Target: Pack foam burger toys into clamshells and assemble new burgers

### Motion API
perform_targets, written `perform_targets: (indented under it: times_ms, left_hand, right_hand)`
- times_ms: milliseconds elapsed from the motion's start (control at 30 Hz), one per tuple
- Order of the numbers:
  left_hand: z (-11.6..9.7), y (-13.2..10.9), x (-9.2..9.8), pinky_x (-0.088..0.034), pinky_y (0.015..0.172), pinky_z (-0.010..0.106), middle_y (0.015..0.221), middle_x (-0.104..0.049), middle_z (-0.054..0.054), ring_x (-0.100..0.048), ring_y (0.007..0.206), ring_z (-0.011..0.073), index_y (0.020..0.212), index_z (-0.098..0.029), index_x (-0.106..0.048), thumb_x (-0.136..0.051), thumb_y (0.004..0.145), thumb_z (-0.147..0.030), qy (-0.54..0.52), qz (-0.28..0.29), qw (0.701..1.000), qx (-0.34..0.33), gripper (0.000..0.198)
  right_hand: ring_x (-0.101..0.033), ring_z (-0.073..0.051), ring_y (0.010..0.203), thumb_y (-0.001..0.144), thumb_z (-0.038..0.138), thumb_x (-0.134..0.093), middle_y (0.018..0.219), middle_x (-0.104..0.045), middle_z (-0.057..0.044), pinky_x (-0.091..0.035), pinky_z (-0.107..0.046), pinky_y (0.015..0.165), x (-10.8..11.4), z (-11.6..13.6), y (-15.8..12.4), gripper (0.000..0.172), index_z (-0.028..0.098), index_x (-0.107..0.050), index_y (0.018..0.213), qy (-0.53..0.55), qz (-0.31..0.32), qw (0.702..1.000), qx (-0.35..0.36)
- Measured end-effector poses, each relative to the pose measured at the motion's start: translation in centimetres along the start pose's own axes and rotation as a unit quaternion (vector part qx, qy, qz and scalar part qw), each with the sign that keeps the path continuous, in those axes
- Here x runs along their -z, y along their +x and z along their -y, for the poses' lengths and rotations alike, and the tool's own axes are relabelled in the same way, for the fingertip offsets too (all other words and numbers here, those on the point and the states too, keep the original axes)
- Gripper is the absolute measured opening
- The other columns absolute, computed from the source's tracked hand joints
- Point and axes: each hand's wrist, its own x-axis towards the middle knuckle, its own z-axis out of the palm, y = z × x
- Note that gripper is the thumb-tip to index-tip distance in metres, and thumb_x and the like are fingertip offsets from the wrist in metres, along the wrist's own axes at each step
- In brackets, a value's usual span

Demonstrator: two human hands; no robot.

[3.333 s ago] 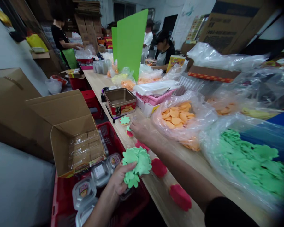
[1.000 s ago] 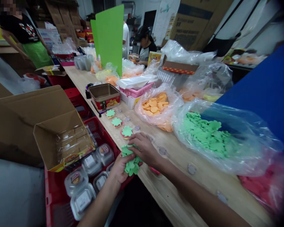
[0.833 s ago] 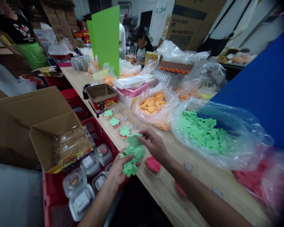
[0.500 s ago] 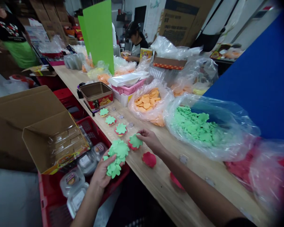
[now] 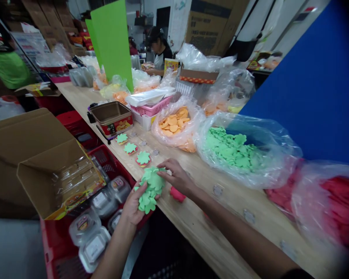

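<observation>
My left hand (image 5: 135, 205) is closed around a loose stack of green flower-shaped pieces (image 5: 151, 192), held over the table's front edge. At the top of this stack, the thumb and fingers of my right hand (image 5: 177, 176) pinch the edge of one green piece. Beyond my hands, three small piles topped with a green piece (image 5: 142, 158) stand in a row, red and yellow layers showing beneath. A red piece (image 5: 177, 194) lies under my right hand, partly covered by it. Another red bit nearer me is mostly hidden by my forearm.
Clear bags of green pieces (image 5: 235, 151), orange discs (image 5: 176, 122) and red pieces (image 5: 341, 205) line the table's far side. A brown tin (image 5: 112, 118) stands farther along. At left, a cardboard box (image 5: 61, 178) and clear containers (image 5: 93, 248) sit at a red crate (image 5: 46, 248). Co-workers are beyond.
My right hand has let go of a green piece on a red pile and come back to the stack. My left hand has moved slightly right, and the camera view has shifted.
</observation>
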Motion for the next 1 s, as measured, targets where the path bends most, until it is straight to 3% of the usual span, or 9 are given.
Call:
perform_targets:
  times_ms: [167,333,433,533,667,800,900,1000]
  left_hand:
    - [1.6,1.1,-1.7,-0.056,0.064,0.031,0.088,-0.066,0.005,-0.065,0.070,0.0162,0.102,-0.016,-0.055,-0.060,0.075,-0.018,-0.037,-0.009,0.999,0.031,0.027]
    - [2.7,1.3,-2.9,-0.056,0.061,0.031,0.086,-0.066,0.007,-0.065,0.068,0.0176,0.103,-0.014,-0.054,-0.057,0.077,-0.021,-0.044,-0.027,0.997,0.063,0.027]
    - [2.5,1.2,-2.7,-0.057,0.059,0.031,0.086,-0.067,0.009,-0.066,0.068,0.0197,0.109,-0.013,-0.052,-0.057,0.077,-0.020,-0.035,-0.049,0.996,0.061,0.033]
    - [1.6,1.0,-2.0,-0.057,0.059,0.031,0.089,-0.067,0.011,-0.066,0.070,0.0209,0.113,-0.012,-0.050,-0.056,0.078,-0.019,-0.035,-0.060,0.997,0.039,0.036]
    - [0.9,0.7,-1.4,-0.057,0.062,0.032,0.088,-0.068,0.011,-0.066,0.068,0.0204,0.114,-0.012,-0.050,-0.054,0.079,-0.018,-0.032,-0.077,0.996,0.012,0.035]
    - [1.0,0.5,-1.4,-0.057,0.062,0.033,0.089,-0.068,0.010,-0.066,0.068,0.0208,0.113,-0.013,-0.051,-0.054,0.079,-0.019,-0.018,-0.071,0.997,0.011,0.035]
    - [1.3,0.4,-1.5,-0.057,0.062,0.033,0.089,-0.068,0.010,-0.066,0.070,0.0212,0.112,-0.013,-0.051,-0.055,0.079,-0.018,-0.014,-0.059,0.998,0.011,0.034]
    - [1.4,0.3,-1.6,-0.057,0.063,0.033,0.089,-0.068,0.010,-0.066,0.071,0.0213,0.113,-0.014,-0.051,-0.055,0.079,-0.017,-0.013,-0.052,0.998,0.015,0.035]
  right_hand:
    - [-0.048,-0.020,0.091,0.076,0.023,-0.058,0.094,-0.054,-0.007,-0.038,-0.035,0.079,0.9,0.7,-1.9,0.014,0.020,-0.060,0.090,-0.057,-0.063,0.996,0.017]
    - [-0.050,-0.019,0.092,0.081,0.023,-0.052,0.093,-0.059,-0.005,-0.035,-0.036,0.083,2.4,1.3,-3.6,0.006,0.021,-0.058,0.082,-0.035,-0.061,0.997,0.022]
    - [-0.052,-0.015,0.077,0.080,0.028,-0.051,0.081,-0.058,-0.003,-0.040,-0.031,0.073,3.7,0.9,-4.1,0.008,0.020,-0.055,0.082,0.098,-0.096,0.988,-0.067]
    - [-0.049,-0.011,0.060,0.074,0.034,-0.056,0.067,-0.053,0.002,-0.039,-0.024,0.055,4.5,-0.2,-4.4,0.016,0.019,-0.052,0.079,0.254,-0.100,0.945,-0.180]
    - [-0.049,-0.010,0.057,0.067,0.031,-0.060,0.065,-0.054,0.003,-0.038,-0.023,0.053,3.5,-1.8,-5.1,0.017,0.018,-0.052,0.074,0.303,-0.053,0.917,-0.253]
    - [-0.052,-0.012,0.063,0.069,0.024,-0.056,0.068,-0.056,0.002,-0.040,-0.025,0.058,1.9,-3.1,-5.6,0.008,0.018,-0.054,0.074,0.199,-0.028,0.947,-0.252]
    - [-0.053,-0.014,0.072,0.073,0.022,-0.056,0.075,-0.058,-0.001,-0.039,-0.029,0.065,1.7,-3.7,-6.0,0.005,0.018,-0.057,0.077,0.040,-0.015,0.978,-0.205]
    - [-0.050,-0.020,0.089,0.072,0.025,-0.061,0.089,-0.058,-0.005,-0.034,-0.033,0.073,2.2,-3.3,-6.6,0.013,0.020,-0.059,0.085,-0.099,-0.006,0.984,-0.144]
